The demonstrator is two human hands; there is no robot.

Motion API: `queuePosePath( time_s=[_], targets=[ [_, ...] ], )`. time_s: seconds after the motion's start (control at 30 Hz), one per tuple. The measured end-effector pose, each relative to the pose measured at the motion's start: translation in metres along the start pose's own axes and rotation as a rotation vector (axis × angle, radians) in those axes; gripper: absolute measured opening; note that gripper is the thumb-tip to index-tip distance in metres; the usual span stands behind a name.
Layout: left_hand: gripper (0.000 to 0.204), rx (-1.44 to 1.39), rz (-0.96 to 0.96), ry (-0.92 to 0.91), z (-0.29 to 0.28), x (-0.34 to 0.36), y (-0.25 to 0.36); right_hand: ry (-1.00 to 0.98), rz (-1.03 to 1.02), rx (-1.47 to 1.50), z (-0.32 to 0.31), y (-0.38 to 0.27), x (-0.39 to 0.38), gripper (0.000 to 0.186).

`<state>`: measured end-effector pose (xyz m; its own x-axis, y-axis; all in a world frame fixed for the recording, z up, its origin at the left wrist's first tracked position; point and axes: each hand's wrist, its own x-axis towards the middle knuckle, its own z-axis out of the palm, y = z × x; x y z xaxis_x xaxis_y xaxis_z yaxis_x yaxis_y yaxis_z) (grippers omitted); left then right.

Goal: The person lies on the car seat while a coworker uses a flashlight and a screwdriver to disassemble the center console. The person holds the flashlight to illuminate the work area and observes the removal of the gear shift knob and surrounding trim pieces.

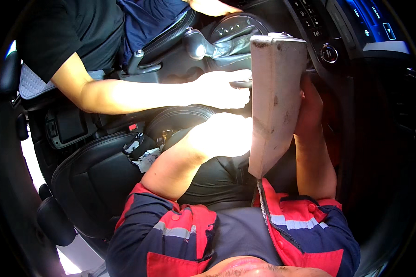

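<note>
A thick, pale slab-shaped device (277, 97) with dirty smudges stands on edge in front of my chest. Its broad faces are turned aside, so I cannot tell its exact kind. My right hand (310, 106) grips it along the right side, in shadow. On its left side my left hand (224, 134) is closed against it, washed out by bright light, with the fingertips hidden. Close beyond my left hand, another person's hand (224, 90) pinches a thin dark item (241, 84), whose far end goes behind the device.
I am in a car's front seat area. A gear lever (196, 45), a handbrake (136, 60) and a round console knob (329, 53) are around the centre. A lit screen (374, 21) is at top right. A black leather seat (104, 177) is to my left.
</note>
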<state>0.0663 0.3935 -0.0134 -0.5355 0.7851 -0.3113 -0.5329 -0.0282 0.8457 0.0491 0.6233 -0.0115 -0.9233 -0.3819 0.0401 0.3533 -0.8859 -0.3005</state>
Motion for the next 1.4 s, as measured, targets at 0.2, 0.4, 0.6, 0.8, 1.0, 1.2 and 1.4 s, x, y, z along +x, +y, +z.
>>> queuePosePath(
  time_s=[0.2, 0.4, 0.6, 0.8, 1.0, 1.2, 1.4],
  targets=[
    [0.016, -0.067, -0.014, -0.009, -0.002, 0.003, -0.008, -0.025, -0.042, -0.080, -0.014, -0.005, -0.004, 0.057],
    [0.017, -0.107, -0.022, -0.004, -0.005, 0.005, -0.016, -0.043, -0.044, -0.060, -0.024, -0.004, -0.003, 0.058],
    [0.017, -0.140, -0.005, 0.029, -0.001, 0.000, -0.018, -0.007, -0.058, -0.088, -0.028, -0.010, -0.007, 0.059],
    [0.017, 0.476, 0.063, -0.037, 0.002, 0.003, 0.005, -0.068, -0.083, -0.074, -0.043, -0.013, -0.008, 0.054],
    [0.019, 1.668, 0.454, -0.011, 0.000, 0.014, 0.024, -0.076, -0.088, -0.033, -0.051, -0.012, -0.005, 0.052],
    [0.052, 1.010, 0.228, 0.056, 0.004, 0.017, 0.057, 0.088, -0.095, -0.087, -0.030, -0.010, -0.007, 0.042],
    [0.080, -0.332, 0.280, 0.085, 0.044, 0.015, 0.053, 0.116, -0.147, -0.503, -0.007, -0.016, -0.004, 0.049]
  ],
)
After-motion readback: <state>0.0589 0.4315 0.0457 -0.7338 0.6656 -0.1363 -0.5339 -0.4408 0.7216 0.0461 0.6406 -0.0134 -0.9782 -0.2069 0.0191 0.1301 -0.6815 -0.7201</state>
